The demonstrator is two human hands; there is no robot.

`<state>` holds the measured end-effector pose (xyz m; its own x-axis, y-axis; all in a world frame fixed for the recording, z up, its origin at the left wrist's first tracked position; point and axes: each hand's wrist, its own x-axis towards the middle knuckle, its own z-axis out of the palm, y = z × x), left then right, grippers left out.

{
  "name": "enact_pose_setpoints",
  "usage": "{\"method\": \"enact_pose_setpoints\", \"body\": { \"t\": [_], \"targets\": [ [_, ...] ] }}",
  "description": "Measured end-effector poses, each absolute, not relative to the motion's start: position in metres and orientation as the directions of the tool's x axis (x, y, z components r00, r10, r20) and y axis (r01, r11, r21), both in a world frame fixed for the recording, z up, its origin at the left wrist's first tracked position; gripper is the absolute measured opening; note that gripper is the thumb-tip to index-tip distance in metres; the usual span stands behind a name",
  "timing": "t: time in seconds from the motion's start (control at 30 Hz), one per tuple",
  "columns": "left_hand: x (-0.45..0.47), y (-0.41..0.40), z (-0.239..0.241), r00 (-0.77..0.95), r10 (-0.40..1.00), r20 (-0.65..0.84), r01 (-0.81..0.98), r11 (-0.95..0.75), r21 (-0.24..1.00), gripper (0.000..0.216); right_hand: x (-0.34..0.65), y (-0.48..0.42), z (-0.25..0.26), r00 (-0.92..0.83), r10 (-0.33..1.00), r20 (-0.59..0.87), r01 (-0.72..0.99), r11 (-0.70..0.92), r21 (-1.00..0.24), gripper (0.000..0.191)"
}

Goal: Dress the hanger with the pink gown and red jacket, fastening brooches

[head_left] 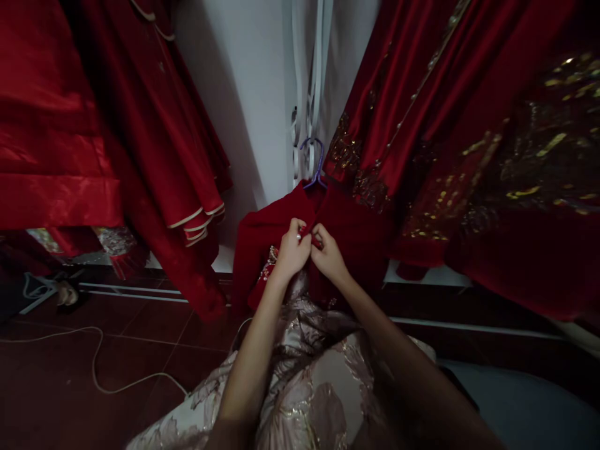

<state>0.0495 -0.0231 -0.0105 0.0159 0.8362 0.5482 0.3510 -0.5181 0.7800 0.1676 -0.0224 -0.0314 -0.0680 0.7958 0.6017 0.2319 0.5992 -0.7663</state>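
A dark red jacket (pixel 262 228) hangs straight ahead on a purple hanger (pixel 319 169), its collar at the top. Both of my hands meet at its front opening, just below the collar. My left hand (pixel 295 247) pinches one edge of the front; a ring with a pale bead shows on a finger. Close beside it, my right hand (pixel 328 255) pinches the other edge. The fingertips cover whatever fastening may lie between them. Beaded trim (pixel 269 262) decorates the jacket on the left. Below my hands spreads a pale, shiny floral brocade garment (pixel 319 387).
Red garments with cream trim (pixel 197 215) hang at the left, and red ones with gold sequins (pixel 435 194) at the right. White curved metalwork (pixel 309 94) stands behind the hanger. A white cord (pixel 100 369) crosses the tiled floor near a low white rail (pixel 135 292).
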Motion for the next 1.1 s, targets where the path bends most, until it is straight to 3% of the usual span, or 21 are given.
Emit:
{"method": "enact_pose_setpoints", "body": {
  "t": [0.17,0.4,0.63,1.1],
  "targets": [
    [0.054,-0.027,-0.042,-0.033,0.824,0.565,0.363,-0.517,0.775,0.018,0.168,-0.029,-0.039,-0.14,0.839,0.526,0.109,0.541,-0.834,0.013],
    [0.048,-0.042,-0.062,-0.054,0.77,0.635,0.403,-0.565,0.719,0.03,0.177,-0.044,-0.056,-0.135,0.867,0.479,0.038,0.488,-0.872,0.031],
    [0.044,-0.046,-0.062,-0.178,0.78,0.6,0.265,-0.549,0.792,0.014,0.179,-0.05,-0.047,-0.083,0.85,0.52,0.092,0.527,-0.845,0.024],
    [0.034,-0.057,-0.044,-0.016,0.799,0.601,0.387,-0.55,0.74,0.011,0.184,-0.054,-0.045,-0.051,0.845,0.532,0.182,0.532,-0.827,0.026]
  ]
}}
